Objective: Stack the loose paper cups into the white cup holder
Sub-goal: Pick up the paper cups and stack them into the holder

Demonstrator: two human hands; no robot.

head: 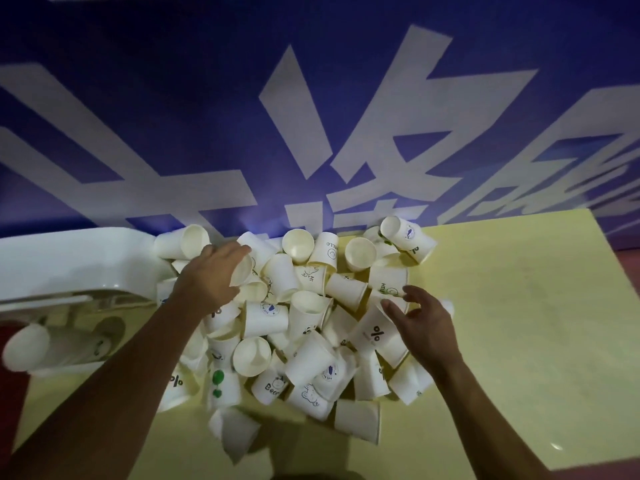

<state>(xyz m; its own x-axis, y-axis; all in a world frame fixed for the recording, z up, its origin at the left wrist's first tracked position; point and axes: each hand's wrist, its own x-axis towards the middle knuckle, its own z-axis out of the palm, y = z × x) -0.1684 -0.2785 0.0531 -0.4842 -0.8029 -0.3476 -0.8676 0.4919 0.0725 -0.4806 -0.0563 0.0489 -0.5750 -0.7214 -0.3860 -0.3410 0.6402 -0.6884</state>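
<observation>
A heap of several white paper cups [304, 320], some printed with small drawings and words, lies tumbled on a pale yellow table [519, 323]. The white cup holder [69, 261] lies on its side at the left edge, with a stack of cups [31, 348] sticking out of its lower end. My left hand [211, 275] rests on the heap's upper left, its fingers wrapped around the rim of one cup [242, 270]. Spread above a cup marked with a percent sign [375, 336], my right hand [422, 323] hovers over the heap's right side and holds nothing.
A blue wall or banner [311, 98] with large pale characters rises right behind the table's far edge. Red floor [14, 393] shows at the lower left beside the table. Bare tabletop stretches to the right of the heap.
</observation>
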